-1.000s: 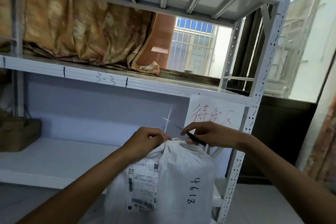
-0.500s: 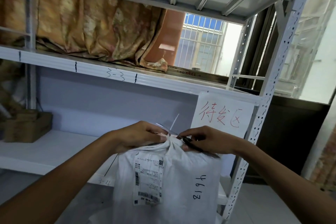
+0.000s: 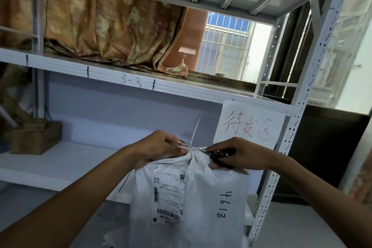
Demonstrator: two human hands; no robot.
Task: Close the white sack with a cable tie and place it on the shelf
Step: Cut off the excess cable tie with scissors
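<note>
White-painted metal forms the shelf (image 3: 60, 165), which spans the far side of the scene. The white sack (image 3: 201, 197) stands upright in the near centre, in front of the shelf and not on it; its base lies below the edge of the view. The sack's mouth is gathered into a narrow neck at the top. The left hand (image 3: 159, 148) grips this neck from the left, fingers curled round the bunched material. The cable tie (image 3: 195, 132) sits at the neck, its free white tail pointing up and slightly right between the two hands. The right hand (image 3: 241, 153) is closed at the right of the neck, its fingertips at the tie and its fingers curled round a dark slim object (image 3: 220, 158); what kind of object cannot be told. A printed shipping label (image 3: 169, 193) is stuck to the sack's near face, with the handwritten number 4618 (image 3: 223, 204) to its right. A paper sign (image 3: 249, 125) with red characters hangs from the rack at far right. An orange patterned cloth (image 3: 100, 30) lies on the upper level, and a brown box (image 3: 35, 137) sits at far left on the lower board.
</note>
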